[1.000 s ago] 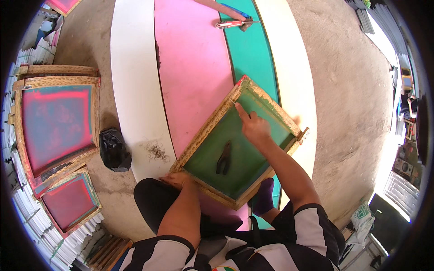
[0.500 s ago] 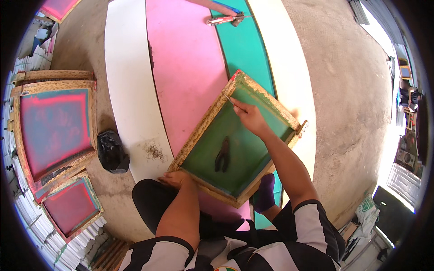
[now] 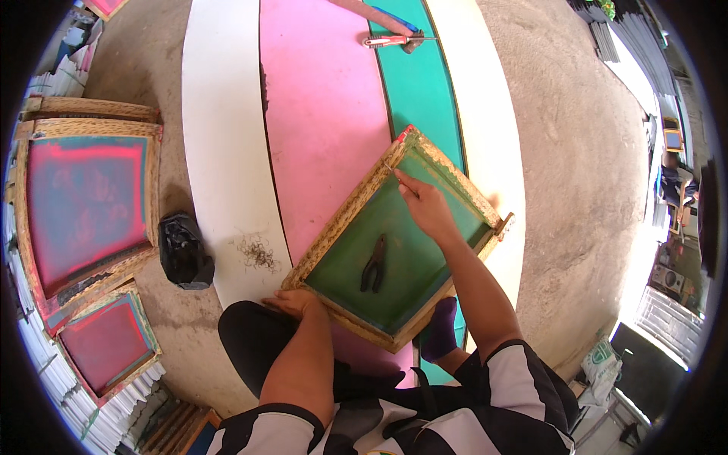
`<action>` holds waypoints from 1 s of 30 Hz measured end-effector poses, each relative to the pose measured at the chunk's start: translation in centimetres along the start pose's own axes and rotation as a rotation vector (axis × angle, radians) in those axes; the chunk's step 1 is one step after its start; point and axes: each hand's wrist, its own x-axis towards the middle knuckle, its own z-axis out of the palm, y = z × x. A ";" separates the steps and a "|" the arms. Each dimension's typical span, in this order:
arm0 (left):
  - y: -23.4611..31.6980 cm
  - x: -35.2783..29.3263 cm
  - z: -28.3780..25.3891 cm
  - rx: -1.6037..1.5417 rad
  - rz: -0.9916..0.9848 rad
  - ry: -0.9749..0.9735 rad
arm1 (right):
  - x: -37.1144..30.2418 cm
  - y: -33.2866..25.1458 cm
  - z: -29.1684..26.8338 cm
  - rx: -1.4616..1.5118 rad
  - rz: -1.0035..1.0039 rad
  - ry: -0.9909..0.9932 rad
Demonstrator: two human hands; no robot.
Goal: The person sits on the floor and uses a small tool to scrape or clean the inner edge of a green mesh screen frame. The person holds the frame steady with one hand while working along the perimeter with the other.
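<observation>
A wooden screen-printing frame (image 3: 353, 205) with green mesh lies tilted across the striped boards in front of me. Its near-left corner is gripped by my left hand (image 3: 296, 302), whose fingertips are partly hidden. At the far part of the frame's left rail, my right hand (image 3: 427, 208) is closed in a pinch around a thin metal tool (image 3: 388, 166), its tip against the wood; the tool's kind is too small to make out. Dark-handled pliers (image 3: 374, 265) rest on the mesh, below my right hand and apart from it.
A hammer (image 3: 412, 42) and a red-handled screwdriver (image 3: 387, 41) lie at the far end. Thin dark scraps (image 3: 258, 254) are scattered on the white board (image 3: 227, 152). A black plastic bag (image 3: 184, 254) and framed red screens (image 3: 91, 205) stand left. My purple-socked foot (image 3: 441, 330) is beside the frame.
The whole view has shifted slightly. My right hand stays at the same rail with only a small movement, and my left hand keeps its hold on the corner.
</observation>
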 end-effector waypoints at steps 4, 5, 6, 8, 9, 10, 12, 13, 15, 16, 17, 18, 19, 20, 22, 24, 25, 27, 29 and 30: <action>0.4 -0.6 -0.3 0.022 0.001 -0.023 | -2.1 0.5 1.2 -0.364 -0.163 0.189; 0.4 -0.6 -0.3 0.049 0.013 -0.027 | -2.2 0.5 1.2 -0.402 -0.160 0.193; 0.6 -0.7 -0.4 0.045 0.002 -0.025 | -2.4 -0.1 1.3 -0.425 -0.132 0.181; 0.9 -0.7 -0.4 0.054 -0.017 -0.023 | -2.9 -1.4 1.0 -0.469 -0.077 0.157; 1.0 -0.6 -0.4 0.066 -0.025 -0.026 | -3.0 -1.9 0.9 -0.479 -0.066 0.150; 0.7 -0.3 -0.3 0.094 -0.029 -0.034 | -3.1 -2.2 0.9 -0.489 -0.055 0.142; 0.5 0.0 -0.3 0.123 -0.041 -0.041 | -3.2 -2.9 0.8 -0.500 -0.033 0.134; 0.5 0.0 -0.2 0.123 -0.049 -0.041 | -3.3 -3.2 0.8 -0.501 -0.022 0.133; 0.3 0.0 -0.2 0.183 -0.023 -0.065 | -3.2 -3.4 0.7 -0.497 -0.014 0.123; 0.2 0.0 -0.3 0.242 0.011 -0.089 | -3.3 -3.4 0.7 -0.492 -0.018 0.114; 0.0 0.1 -0.3 0.246 0.016 -0.100 | -3.3 -3.4 0.6 -0.488 -0.022 0.105; -0.1 0.1 -0.3 0.249 0.020 -0.111 | -3.3 -3.3 0.6 -0.489 -0.023 0.103; -0.2 0.3 -0.3 0.196 -0.005 -0.109 | -3.3 -3.2 0.5 -0.490 -0.025 0.102; -0.2 0.2 -0.3 0.159 -0.014 -0.097 | -3.4 -3.2 0.4 -0.491 -0.026 0.100; 0.6 -0.5 -0.5 0.102 -0.010 -0.067 | -3.4 -3.1 0.2 -0.487 -0.013 0.092; -0.2 -0.2 0.0 0.140 0.025 -0.069 | -3.4 -3.1 0.1 -0.482 -0.011 0.091; -1.6 0.8 0.5 0.196 0.049 -0.085 | -3.3 -3.2 0.1 -0.479 -0.020 0.091; -2.8 1.7 1.0 0.257 0.069 -0.111 | -3.1 -3.2 0.3 -0.469 -0.043 0.096; -2.7 1.5 0.9 0.233 0.050 -0.110 | -3.0 -2.8 0.4 -0.456 -0.072 0.103; -2.0 1.1 0.5 0.206 0.035 -0.104 | -3.0 -2.8 0.4 -0.462 -0.057 0.094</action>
